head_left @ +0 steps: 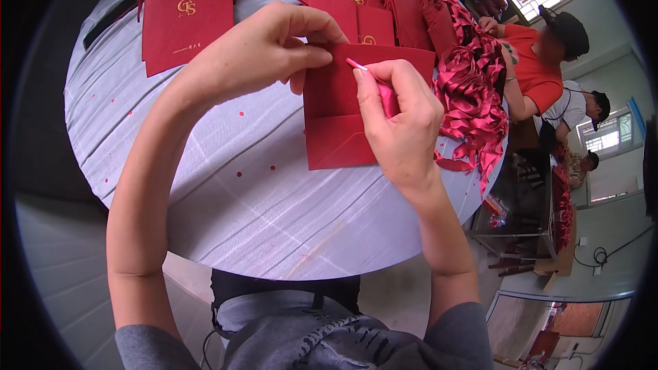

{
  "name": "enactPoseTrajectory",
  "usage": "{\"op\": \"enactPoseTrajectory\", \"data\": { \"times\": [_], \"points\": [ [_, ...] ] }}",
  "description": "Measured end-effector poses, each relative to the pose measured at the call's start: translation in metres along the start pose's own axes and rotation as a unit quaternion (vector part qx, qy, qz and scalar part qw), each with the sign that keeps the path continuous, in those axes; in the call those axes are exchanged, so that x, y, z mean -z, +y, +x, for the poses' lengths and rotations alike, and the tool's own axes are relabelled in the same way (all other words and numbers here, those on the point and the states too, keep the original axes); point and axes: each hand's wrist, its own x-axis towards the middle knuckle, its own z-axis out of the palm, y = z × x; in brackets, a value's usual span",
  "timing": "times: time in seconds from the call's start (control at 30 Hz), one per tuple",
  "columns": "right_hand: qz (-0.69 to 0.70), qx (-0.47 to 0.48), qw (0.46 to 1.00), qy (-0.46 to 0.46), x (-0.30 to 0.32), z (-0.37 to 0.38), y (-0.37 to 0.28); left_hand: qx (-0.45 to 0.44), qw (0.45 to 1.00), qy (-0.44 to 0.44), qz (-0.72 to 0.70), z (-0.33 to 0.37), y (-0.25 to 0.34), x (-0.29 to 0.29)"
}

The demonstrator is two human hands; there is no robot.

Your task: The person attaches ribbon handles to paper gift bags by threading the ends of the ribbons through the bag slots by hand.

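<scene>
A flat red paper bag [336, 99] lies in front of me on the table, its folded bottom toward me. At its upper left corner, my left hand [284, 44] is closed, thumb on the near face and some fingers behind the top edge. My right hand [404, 120] pinches a red ribbon [388, 100] over the bag's upper part. The ribbon's narrow, pale-tipped end sticks out from between thumb and forefinger toward the left hand. More of that ribbon is bunched in the right palm, and the rest is hidden.
Red bags with gold print [185, 34] lie at the far left. Several more bags [346, 17] are piled behind my work. A heap of red ribbons [469, 89] covers the right side of the round, cloth-covered table [226, 216]. A person in red [538, 62] sits beyond it.
</scene>
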Motion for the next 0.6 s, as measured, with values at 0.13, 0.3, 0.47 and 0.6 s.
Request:
{"op": "enactPoseTrajectory", "data": {
  "times": [0.13,0.3,0.47,0.6],
  "points": [
    [-0.022,0.022,1.000,0.003,0.001,-0.003,0.003,-0.002,1.000,0.014,0.005,0.000,0.002,-0.010],
    [-0.060,0.055,0.997,-0.008,0.002,-0.002,0.001,-0.068,0.992,0.086,0.069,-0.004,0.001,-0.022],
    [-0.078,0.052,0.996,-0.006,0.001,-0.003,-0.004,-0.077,0.988,0.098,0.087,-0.003,0.005,-0.027],
    [-0.024,-0.003,1.000,0.007,-0.004,-0.006,-0.004,-0.065,0.992,0.093,0.053,-0.003,0.003,-0.028]
  ]
}}
